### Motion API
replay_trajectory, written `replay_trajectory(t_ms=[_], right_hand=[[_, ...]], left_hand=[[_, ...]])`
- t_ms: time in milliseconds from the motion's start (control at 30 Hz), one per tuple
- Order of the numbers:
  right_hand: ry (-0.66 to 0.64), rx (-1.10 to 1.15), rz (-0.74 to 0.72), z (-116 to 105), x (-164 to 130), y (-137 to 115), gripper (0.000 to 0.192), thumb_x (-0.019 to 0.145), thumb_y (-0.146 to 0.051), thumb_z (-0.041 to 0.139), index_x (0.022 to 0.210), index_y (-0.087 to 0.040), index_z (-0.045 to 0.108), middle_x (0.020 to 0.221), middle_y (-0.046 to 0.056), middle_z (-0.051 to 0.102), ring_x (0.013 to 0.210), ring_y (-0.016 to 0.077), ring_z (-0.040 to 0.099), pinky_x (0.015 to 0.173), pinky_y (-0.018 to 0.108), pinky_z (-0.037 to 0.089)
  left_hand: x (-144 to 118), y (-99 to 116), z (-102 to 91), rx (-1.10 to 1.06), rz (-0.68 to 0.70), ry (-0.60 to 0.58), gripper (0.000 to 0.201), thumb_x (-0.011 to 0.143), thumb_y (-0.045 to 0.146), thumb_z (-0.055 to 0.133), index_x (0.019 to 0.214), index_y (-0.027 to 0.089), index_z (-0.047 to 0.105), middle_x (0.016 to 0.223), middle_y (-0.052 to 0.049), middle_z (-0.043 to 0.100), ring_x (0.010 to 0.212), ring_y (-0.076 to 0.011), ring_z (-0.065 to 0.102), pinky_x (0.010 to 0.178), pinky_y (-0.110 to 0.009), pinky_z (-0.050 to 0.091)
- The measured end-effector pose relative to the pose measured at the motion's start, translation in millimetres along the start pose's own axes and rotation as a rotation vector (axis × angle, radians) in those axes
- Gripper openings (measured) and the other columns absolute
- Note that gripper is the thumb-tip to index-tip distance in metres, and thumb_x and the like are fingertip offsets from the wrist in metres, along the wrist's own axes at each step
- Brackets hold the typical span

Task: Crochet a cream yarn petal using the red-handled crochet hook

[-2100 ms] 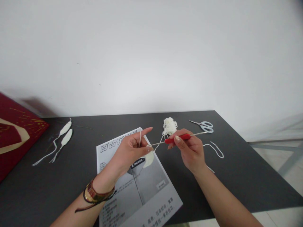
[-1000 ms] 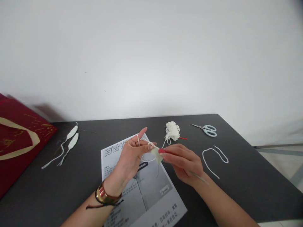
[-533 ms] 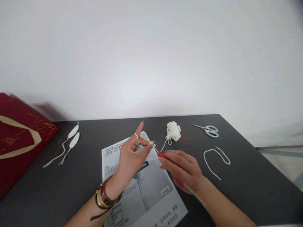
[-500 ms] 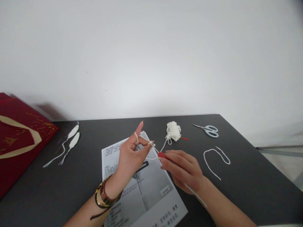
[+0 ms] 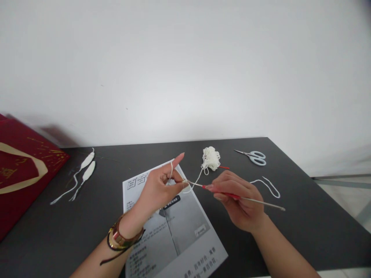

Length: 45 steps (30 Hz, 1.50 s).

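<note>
My left hand point(image 5: 158, 189) pinches a small white crochet piece point(image 5: 184, 181) between thumb and middle finger, with white yarn looped over the raised index finger. My right hand point(image 5: 239, 200) grips a crochet hook point(image 5: 232, 195) with a red handle and a long metal shaft; its tip meets the white piece at my left fingertips. The yarn runs from there to a loose white yarn bundle point(image 5: 211, 158) lying on the dark table point(image 5: 301, 216). Both hands hover above a printed instruction sheet point(image 5: 174, 227).
Light blue scissors point(image 5: 254, 157) lie at the back right. A loose yarn strand point(image 5: 268, 184) curls right of my right hand. Two finished white crochet petals point(image 5: 87, 166) with tails lie at the back left. A red gift bag point(image 5: 20, 170) stands at the left edge.
My right hand has turned and drawn back to the right, so the hook's metal shaft now points right instead of down toward my wrist. The left hand keeps its pinch on the piece.
</note>
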State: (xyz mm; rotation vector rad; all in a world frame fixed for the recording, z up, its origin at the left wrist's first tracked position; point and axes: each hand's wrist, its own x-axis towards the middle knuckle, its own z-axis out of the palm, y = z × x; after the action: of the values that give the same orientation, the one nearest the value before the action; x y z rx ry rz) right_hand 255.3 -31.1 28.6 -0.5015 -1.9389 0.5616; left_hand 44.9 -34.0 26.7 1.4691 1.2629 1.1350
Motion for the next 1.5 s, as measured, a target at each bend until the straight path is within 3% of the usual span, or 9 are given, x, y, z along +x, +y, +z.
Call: replay_trajectory(t_ms=[167,300,433,633,733,967,1167,1367,1500], right_hand=[[-0.032,0.1,0.091,-7,0,0,0.015,0.083,-0.011,0.059,0.093,-0.019,0.066,0.076,0.004,0.066,0.068,0.0148,0.06,0.06,0.027,0.047],[-0.074,0.171,0.14,-11,1,0,0.012,0.084,-0.014,0.06,0.091,-0.02,0.067,0.076,0.004,0.067,0.067,0.015,0.06,0.058,0.027,0.047],[-0.06,0.27,0.218,-12,2,2,0.009,0.085,-0.021,0.061,0.085,-0.019,0.07,0.071,0.004,0.066,0.063,0.0157,0.06,0.055,0.028,0.046],[0.018,0.488,0.406,-10,0,7,0.015,0.082,-0.03,0.065,0.078,-0.017,0.071,0.063,0.003,0.065,0.056,0.0145,0.058,0.049,0.026,0.045],[0.068,0.597,0.463,-9,0,10,0.015,0.079,-0.031,0.069,0.074,-0.016,0.07,0.063,0.004,0.066,0.054,0.014,0.059,0.048,0.026,0.048],[0.276,0.838,0.802,7,6,20,0.021,0.075,-0.035,0.072,0.071,-0.014,0.069,0.051,-0.001,0.063,0.04,0.0088,0.055,0.04,0.019,0.051],[0.412,1.059,1.045,25,1,28,0.018,0.073,-0.03,0.074,0.076,-0.012,0.07,0.054,-0.001,0.065,0.041,0.006,0.054,0.045,0.017,0.055],[0.434,1.076,1.055,31,1,25,0.018,0.073,-0.03,0.074,0.079,-0.014,0.07,0.058,-0.002,0.065,0.044,0.0053,0.056,0.048,0.015,0.054],[0.468,1.001,0.992,34,4,21,0.02,0.072,-0.033,0.076,0.078,-0.015,0.07,0.06,-0.001,0.067,0.048,0.0061,0.058,0.051,0.016,0.055]], left_hand=[[0,7,-7.0,-0.019,-0.044,-0.197,0.011,0.065,0.014,0.072,0.059,0.017,0.064,0.07,-0.009,0.07,0.122,-0.0289,0.05,0.088,-0.033,0.045],[0,6,-8.9,-0.077,-0.122,-0.301,0.009,0.064,0.014,0.073,0.059,0.018,0.067,0.063,-0.008,0.068,0.092,-0.0288,0.067,0.074,-0.034,0.049],[-3,4,-9.3,-0.121,-0.132,-0.364,0.006,0.061,0.014,0.075,0.063,0.018,0.072,0.059,-0.005,0.068,0.064,-0.0214,0.066,0.072,-0.036,0.05],[-5,6,-10.5,-0.133,-0.089,-0.407,0.007,0.061,0.016,0.077,0.059,0.02,0.071,0.058,-0.007,0.068,0.088,-0.0284,0.067,0.074,-0.036,0.052],[-5,6,-10.8,-0.166,-0.124,-0.427,0.007,0.061,0.016,0.077,0.059,0.019,0.071,0.059,-0.007,0.068,0.081,-0.0278,0.069,0.073,-0.037,0.052],[-4,0,-2.1,-0.274,-0.149,-0.216,0.008,0.062,0.015,0.078,0.069,0.016,0.073,0.064,-0.005,0.069,0.07,-0.0211,0.067,0.077,-0.034,0.049],[-4,-2,10.9,-0.425,-0.174,0.013,0.053,0.058,0.014,0.08,0.11,0.022,0.069,0.061,0.002,0.065,0.061,-0.0153,0.062,0.061,-0.026,0.047],[-4,-5,15.5,-0.441,-0.17,0.065,0.068,0.061,0.017,0.08,0.126,0.024,0.058,0.06,0.004,0.061,0.054,-0.0097,0.054,0.056,-0.023,0.043],[-4,-6,17.3,-0.395,-0.163,0.138,0.06,0.061,0.018,0.08,0.119,0.022,0.063,0.059,0.004,0.06,0.054,-0.0105,0.054,0.058,-0.025,0.045]])
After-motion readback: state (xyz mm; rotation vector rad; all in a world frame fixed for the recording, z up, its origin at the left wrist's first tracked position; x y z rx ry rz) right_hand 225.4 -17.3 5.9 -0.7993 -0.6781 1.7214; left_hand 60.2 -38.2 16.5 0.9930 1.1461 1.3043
